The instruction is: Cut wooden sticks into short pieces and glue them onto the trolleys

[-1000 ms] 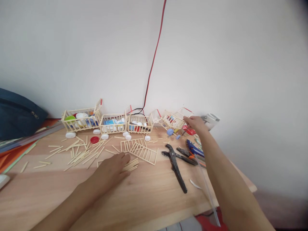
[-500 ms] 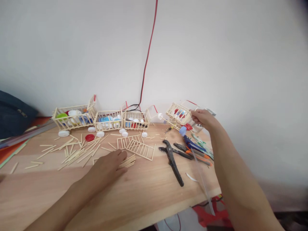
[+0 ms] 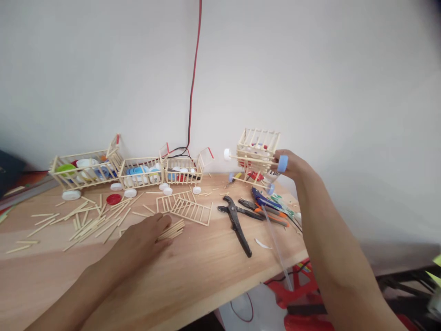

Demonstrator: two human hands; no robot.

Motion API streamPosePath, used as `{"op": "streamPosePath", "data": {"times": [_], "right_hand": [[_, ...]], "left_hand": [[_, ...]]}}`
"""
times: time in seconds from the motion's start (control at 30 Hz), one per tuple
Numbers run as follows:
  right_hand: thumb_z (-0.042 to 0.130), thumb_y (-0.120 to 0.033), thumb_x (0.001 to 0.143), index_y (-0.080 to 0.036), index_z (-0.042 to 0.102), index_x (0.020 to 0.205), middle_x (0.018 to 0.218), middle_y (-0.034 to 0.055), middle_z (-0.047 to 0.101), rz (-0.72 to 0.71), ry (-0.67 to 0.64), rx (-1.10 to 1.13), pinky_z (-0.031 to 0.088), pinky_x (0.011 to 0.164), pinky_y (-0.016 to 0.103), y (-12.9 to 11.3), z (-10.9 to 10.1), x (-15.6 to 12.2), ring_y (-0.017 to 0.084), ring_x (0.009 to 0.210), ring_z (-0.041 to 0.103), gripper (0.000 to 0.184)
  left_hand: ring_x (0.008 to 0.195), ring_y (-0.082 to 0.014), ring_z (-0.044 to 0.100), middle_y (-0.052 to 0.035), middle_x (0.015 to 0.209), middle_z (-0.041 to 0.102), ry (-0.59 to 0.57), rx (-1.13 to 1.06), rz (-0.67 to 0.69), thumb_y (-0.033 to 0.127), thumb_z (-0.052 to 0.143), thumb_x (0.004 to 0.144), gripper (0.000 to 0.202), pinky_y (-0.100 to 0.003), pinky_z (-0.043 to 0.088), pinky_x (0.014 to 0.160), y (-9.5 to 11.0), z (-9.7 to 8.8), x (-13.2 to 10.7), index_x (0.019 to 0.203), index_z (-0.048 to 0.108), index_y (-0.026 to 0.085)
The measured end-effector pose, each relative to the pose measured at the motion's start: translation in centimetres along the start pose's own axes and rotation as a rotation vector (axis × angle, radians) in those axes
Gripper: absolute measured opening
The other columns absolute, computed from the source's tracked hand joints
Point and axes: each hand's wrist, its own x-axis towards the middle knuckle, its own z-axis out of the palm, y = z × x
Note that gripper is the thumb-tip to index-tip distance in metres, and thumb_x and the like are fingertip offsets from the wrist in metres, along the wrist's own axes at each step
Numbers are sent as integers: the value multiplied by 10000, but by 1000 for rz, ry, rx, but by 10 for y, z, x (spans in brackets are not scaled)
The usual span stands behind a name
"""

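Observation:
My right hand (image 3: 291, 163) grips a small cart (image 3: 258, 149) built of wooden sticks, held above the back right of the table and tipped so its underside and bottle-cap wheels face me. One white wheel and several blue ones show on it. Around a bundle of short wooden sticks (image 3: 174, 230), my left hand (image 3: 149, 234) is closed, resting on the tabletop. Just beyond that hand lie flat ladder-like stick frames (image 3: 193, 209). Loose sticks (image 3: 93, 220) are scattered to its left, near a red bottle cap (image 3: 113, 199).
Three stick carts filled with caps, among them the largest cart (image 3: 84, 170), line the wall. Black pliers (image 3: 237, 225), orange-handled pliers (image 3: 272, 215) and a blue glue gun (image 3: 263, 197) lie on the right. A red and black cable (image 3: 193, 92) hangs down the wall.
My right hand has raised and tilted the cart, turning its wheels toward me. My left hand stays on the stick bundle. The whole view has shifted, so things appear further left.

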Motion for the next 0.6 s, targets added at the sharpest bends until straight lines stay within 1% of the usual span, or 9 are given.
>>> {"op": "streamPosePath", "data": {"times": [0.07,0.17,0.3,0.47,0.6], "right_hand": [[609,-250,657,-212,286,491,451,-76,197,0,-17,38,195,362,188,-7,1,-3,46,388,188,365],[623,-255,647,-217,299,510,453,-74,210,-1,-40,77,197,360,186,-15,2,-5,50,393,193,354],[652,-255,652,-223,310,537,455,-75,216,-5,-45,101,195,351,186,-18,1,-4,54,393,205,363],[616,-203,665,-215,301,539,467,-76,210,-2,-56,146,170,355,180,-22,-1,-1,47,397,193,339],[587,-163,645,-209,302,541,480,-79,210,11,-93,168,135,360,180,-30,-4,-1,41,405,159,307]], "left_hand": [[967,-255,547,-68,1067,572,5,-1,-12,329,440,828,159,-352,393,762,2,-1,0,899,509,204],[965,-249,548,-56,1054,579,9,-8,-14,318,447,819,141,-336,389,750,4,-4,-1,880,504,205],[945,-239,548,-42,1014,584,14,1,-3,310,435,826,131,-322,387,739,5,-6,-2,873,495,204],[921,-225,544,-49,1008,584,35,-2,17,321,433,827,151,-323,389,736,1,-3,-2,894,504,205],[920,-228,546,-50,1012,585,34,-2,30,323,457,808,151,-323,382,724,-1,-2,-2,892,505,206]]}}
